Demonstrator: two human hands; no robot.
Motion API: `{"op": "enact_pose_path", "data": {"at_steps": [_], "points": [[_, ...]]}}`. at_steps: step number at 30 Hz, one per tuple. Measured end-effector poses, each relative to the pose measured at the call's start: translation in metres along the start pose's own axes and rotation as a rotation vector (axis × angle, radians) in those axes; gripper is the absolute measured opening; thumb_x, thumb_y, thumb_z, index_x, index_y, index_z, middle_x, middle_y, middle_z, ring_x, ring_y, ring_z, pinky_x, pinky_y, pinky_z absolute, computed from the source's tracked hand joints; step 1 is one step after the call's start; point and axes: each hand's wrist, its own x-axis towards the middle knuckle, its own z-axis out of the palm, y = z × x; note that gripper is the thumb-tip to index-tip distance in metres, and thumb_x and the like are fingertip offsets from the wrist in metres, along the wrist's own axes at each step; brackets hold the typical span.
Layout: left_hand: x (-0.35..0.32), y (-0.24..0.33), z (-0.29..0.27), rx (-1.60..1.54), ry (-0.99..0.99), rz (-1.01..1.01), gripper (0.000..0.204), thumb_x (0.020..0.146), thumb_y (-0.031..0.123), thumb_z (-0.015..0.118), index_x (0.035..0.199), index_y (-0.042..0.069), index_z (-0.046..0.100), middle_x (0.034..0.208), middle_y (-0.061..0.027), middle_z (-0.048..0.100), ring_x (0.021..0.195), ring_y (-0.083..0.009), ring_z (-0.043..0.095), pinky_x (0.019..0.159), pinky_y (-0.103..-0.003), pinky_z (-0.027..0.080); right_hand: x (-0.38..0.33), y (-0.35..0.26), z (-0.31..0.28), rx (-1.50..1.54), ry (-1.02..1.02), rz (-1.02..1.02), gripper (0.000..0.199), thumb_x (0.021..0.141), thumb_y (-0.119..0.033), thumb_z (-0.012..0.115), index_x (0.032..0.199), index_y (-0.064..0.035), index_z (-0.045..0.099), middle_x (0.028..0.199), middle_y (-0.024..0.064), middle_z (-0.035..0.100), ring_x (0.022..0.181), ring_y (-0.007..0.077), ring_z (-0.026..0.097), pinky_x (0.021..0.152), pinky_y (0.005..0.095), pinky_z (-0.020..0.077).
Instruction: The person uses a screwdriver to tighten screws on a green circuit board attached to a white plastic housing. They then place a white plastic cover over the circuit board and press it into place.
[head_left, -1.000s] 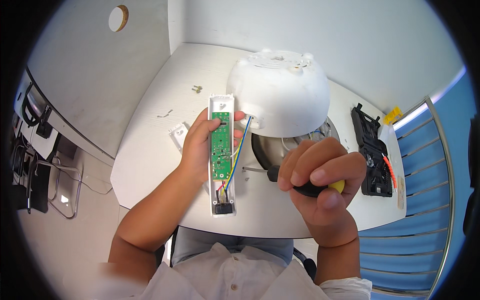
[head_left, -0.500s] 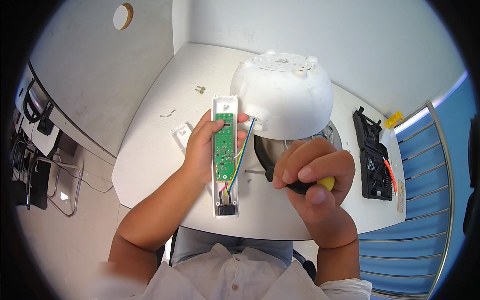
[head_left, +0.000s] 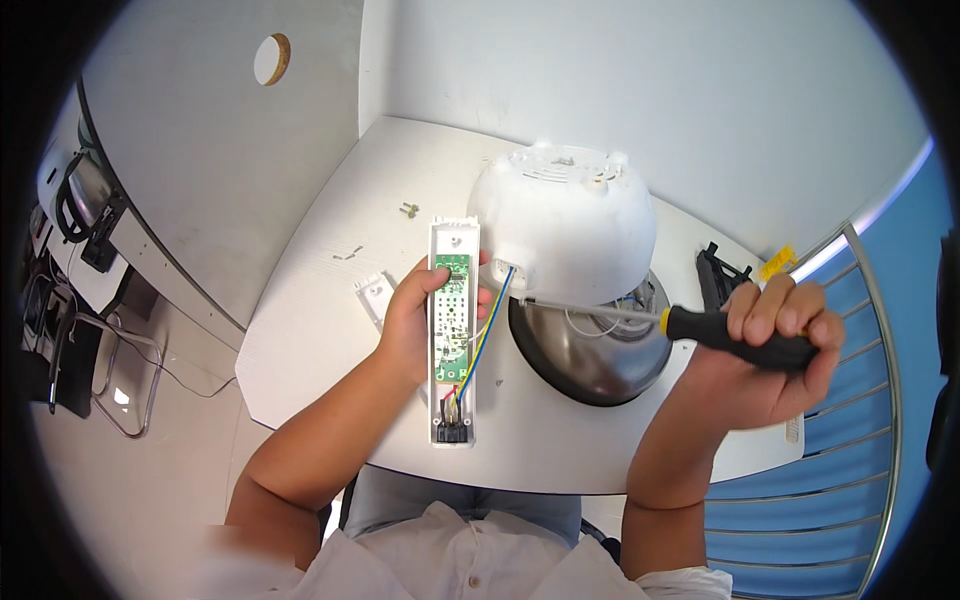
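Observation:
My left hand (head_left: 408, 310) grips a long white plastic housing by its edges, thumb on the green circuit board (head_left: 453, 320) set inside it. Red, black and yellow wires run to a black connector at the housing's near end (head_left: 437, 436). Blue and yellow wires (head_left: 490, 320) link it to an opening in the upturned white appliance shell (head_left: 570, 220). My right hand (head_left: 775, 340) is wrapped round the black-and-yellow handle of a screwdriver (head_left: 600, 311). Its long shaft points left, passing in front of the shell, with the tip near the wires.
A round metal part with a dark rim (head_left: 600, 360) lies beside the shell. Left of the housing is a white plastic piece (head_left: 375, 295). Small screws (head_left: 409, 210) sit farther back on the white table (head_left: 320, 385). A black tool case (head_left: 722, 275) is partly hidden behind my right hand.
My right hand has moved right and turned the screwdriver, so its full shaft now shows pointing left. The metal part is more exposed. My left hand still holds the housing.

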Motion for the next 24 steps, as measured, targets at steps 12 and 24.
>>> {"op": "enact_pose_path", "data": {"at_steps": [12, 24], "points": [[0.007, -0.002, -0.011, -0.248, -0.234, -0.093, 0.054, 0.077, 0.024, 0.048, 0.125, 0.0, 0.04, 0.09, -0.0159, 0.063, 0.072, -0.0184, 0.063, 0.064, -0.028, 0.053, 0.016, 0.057, -0.004, -0.008, 0.503, 0.116, 0.02, 0.089, -0.028, 0.038, 0.082, -0.0102, 0.045, 0.075, 0.0057, 0.051, 0.059, 0.0164, 0.048, 0.054, 0.0301, 0.041], [0.006, -0.004, -0.011, -0.217, -0.182, -0.09, 0.044, 0.078, 0.024, 0.051, 0.116, 0.004, 0.042, 0.109, -0.0145, 0.056, 0.071, -0.0194, 0.063, 0.064, -0.03, 0.054, 0.016, 0.053, -0.007, 0.065, 0.454, 0.122, 0.02, 0.087, -0.028, 0.04, 0.081, -0.0107, 0.046, 0.074, 0.0055, 0.053, 0.059, 0.0169, 0.048, 0.054, 0.0301, 0.0409]]}}
